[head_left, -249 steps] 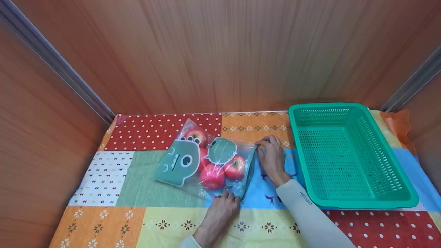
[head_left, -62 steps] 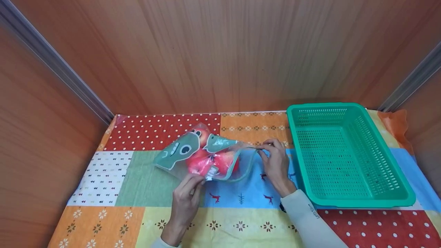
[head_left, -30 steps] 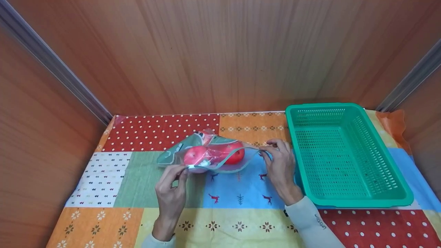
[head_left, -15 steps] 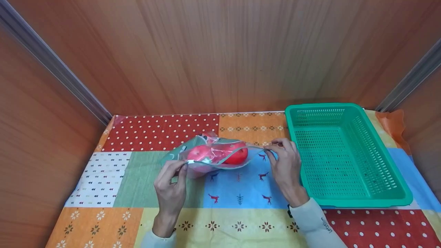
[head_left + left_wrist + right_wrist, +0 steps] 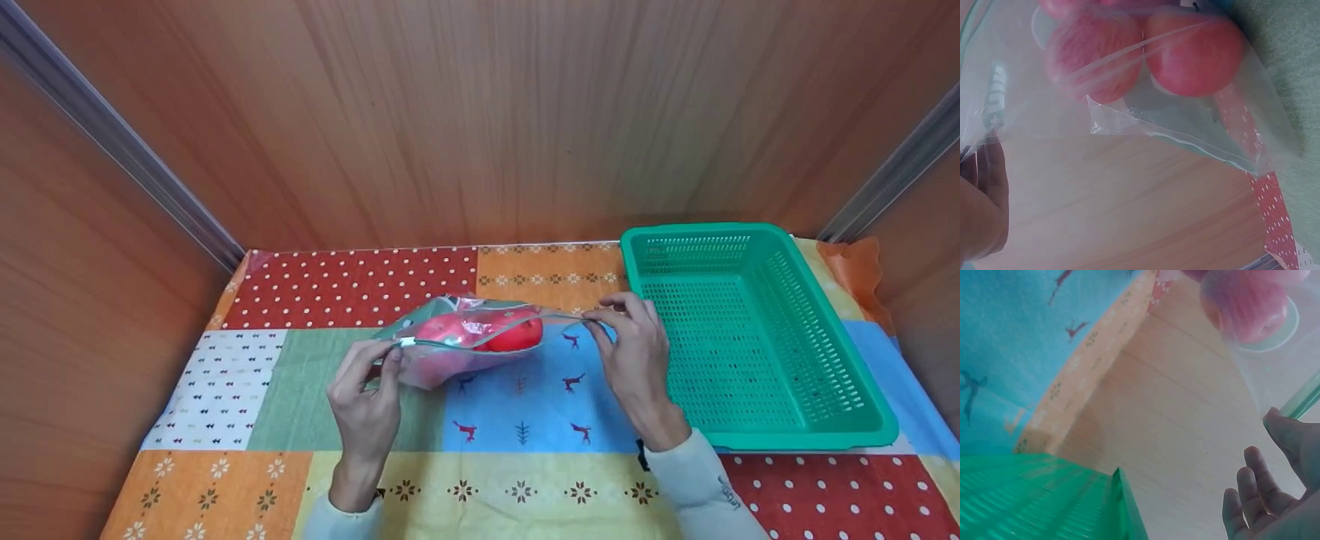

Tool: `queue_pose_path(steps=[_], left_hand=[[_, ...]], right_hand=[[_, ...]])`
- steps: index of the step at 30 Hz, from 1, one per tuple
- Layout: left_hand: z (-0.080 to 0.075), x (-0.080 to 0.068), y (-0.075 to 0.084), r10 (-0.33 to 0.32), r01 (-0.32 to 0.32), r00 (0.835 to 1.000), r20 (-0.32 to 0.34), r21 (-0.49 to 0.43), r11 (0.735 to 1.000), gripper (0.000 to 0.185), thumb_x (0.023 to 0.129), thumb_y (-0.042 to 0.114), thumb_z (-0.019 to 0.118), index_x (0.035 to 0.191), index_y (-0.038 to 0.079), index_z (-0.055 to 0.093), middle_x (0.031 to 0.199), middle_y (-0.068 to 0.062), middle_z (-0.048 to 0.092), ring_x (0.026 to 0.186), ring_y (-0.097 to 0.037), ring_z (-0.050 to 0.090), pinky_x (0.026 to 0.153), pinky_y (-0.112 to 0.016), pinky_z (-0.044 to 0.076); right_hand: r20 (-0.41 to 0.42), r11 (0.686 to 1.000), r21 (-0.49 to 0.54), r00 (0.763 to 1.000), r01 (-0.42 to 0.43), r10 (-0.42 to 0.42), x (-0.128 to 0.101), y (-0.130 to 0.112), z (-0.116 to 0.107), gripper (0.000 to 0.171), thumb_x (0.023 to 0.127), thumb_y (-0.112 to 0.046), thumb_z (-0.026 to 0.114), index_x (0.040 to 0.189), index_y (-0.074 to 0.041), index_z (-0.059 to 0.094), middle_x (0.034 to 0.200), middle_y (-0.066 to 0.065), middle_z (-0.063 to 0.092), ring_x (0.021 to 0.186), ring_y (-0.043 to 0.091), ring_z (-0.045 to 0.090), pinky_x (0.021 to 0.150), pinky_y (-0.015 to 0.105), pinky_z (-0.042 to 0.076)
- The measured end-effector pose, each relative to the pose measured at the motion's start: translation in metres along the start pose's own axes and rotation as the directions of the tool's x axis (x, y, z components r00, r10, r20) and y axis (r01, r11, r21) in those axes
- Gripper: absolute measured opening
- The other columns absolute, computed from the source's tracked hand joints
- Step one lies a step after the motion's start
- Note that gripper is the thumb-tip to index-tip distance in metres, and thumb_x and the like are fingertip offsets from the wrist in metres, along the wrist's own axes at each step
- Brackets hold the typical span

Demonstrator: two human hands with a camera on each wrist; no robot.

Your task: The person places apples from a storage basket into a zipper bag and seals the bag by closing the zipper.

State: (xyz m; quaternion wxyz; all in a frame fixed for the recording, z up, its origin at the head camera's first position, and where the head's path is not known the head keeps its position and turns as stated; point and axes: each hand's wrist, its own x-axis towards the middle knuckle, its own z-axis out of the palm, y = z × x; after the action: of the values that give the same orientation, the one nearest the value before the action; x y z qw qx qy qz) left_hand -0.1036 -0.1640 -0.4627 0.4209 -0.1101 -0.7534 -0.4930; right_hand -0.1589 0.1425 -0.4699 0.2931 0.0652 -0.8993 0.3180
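Observation:
A clear zipper bag [image 5: 431,369] with a green print holds several red apples [image 5: 517,335]. Its mouth faces the person, stretched sideways between both hands with a narrow gap. At the left corner, beside the white slider [image 5: 407,342], my left hand [image 5: 366,401] pinches the edge between thumb and fingers. My right hand [image 5: 636,360] pinches the opposite corner, near the basket's left rim. Through the film in the left wrist view, two apples [image 5: 1193,53] show side by side. In the right wrist view the right hand's other fingers [image 5: 1258,481] are spread away from the bag.
A green plastic basket [image 5: 885,420] stands at the right, close to the right forearm. Patchwork cloth [image 5: 225,390] covers the table. Wood-grain panels [image 5: 480,127] rise behind and on both sides. An orange piece of material [image 5: 855,281] lies past the basket.
The bag lay flat with its mouth to the right; now the mouth is raised toward the person. The left hand shifted left to the slider corner. Lately the right hand moved right, narrowing the mouth.

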Motion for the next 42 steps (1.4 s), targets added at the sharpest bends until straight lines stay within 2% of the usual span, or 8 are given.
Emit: queue_pose_path(steps=[9,15,23,35,42], left_hand=[[-0.004,0.01,0.01,-0.025,0.024,0.999,-0.025,-0.036,0.999,0.02,0.086,-0.02,0.073,0.1,-0.006,0.075,0.089,-0.016,0.069,0.074,-0.013,0.07,0.07,-0.016,0.058],[-0.007,0.017,0.017,-0.033,0.031,0.999,-0.04,-0.058,0.998,0.014,0.089,-0.014,0.074,0.102,-0.008,0.075,0.091,-0.018,0.069,0.079,-0.012,0.072,0.073,-0.02,0.061],[-0.009,0.023,0.024,-0.029,0.027,0.998,-0.048,-0.05,0.998,0.012,0.091,-0.012,0.073,0.103,-0.007,0.075,0.092,-0.016,0.07,0.084,-0.006,0.07,0.074,-0.017,0.058],[-0.008,0.032,0.031,-0.003,-0.001,0.998,-0.06,-0.068,0.998,0.011,0.09,-0.013,0.074,0.099,-0.007,0.075,0.089,-0.014,0.07,0.082,-0.005,0.067,0.072,-0.017,0.058],[-0.007,0.036,0.036,-0.005,0.001,0.998,-0.057,-0.078,0.997,0.012,0.09,-0.014,0.073,0.1,-0.008,0.075,0.089,-0.015,0.069,0.081,-0.007,0.069,0.072,-0.018,0.059]], right_hand=[[-0.031,0.998,0.024,0.998,0.05,-0.05,0.004,-0.004,-0.012,0.018,0.082,-0.006,0.09,0.098,-0.002,0.084,0.112,0.016,0.07,0.105,0.036,0.062,0.087,0.052,0.054],[-0.043,0.997,0.023,0.996,0.079,-0.078,0.005,-0.007,-0.018,0.019,0.081,-0.007,0.09,0.098,-0.003,0.084,0.112,0.016,0.07,0.106,0.036,0.062,0.087,0.053,0.054],[-0.083,0.991,0.026,0.988,0.13,-0.128,0.007,-0.008,-0.025,0.016,0.081,-0.006,0.09,0.096,-0.003,0.084,0.11,0.016,0.071,0.102,0.037,0.062,0.087,0.054,0.053],[-0.122,0.987,0.049,0.982,0.151,-0.145,0.011,-0.011,-0.04,0.017,0.081,-0.002,0.088,0.098,0.0,0.083,0.111,0.017,0.071,0.107,0.038,0.061,0.09,0.057,0.05],[-0.133,0.986,0.066,0.981,0.15,-0.141,0.015,-0.014,-0.05,0.016,0.082,-0.001,0.088,0.097,0.0,0.083,0.111,0.015,0.071,0.105,0.036,0.061,0.088,0.053,0.049]])
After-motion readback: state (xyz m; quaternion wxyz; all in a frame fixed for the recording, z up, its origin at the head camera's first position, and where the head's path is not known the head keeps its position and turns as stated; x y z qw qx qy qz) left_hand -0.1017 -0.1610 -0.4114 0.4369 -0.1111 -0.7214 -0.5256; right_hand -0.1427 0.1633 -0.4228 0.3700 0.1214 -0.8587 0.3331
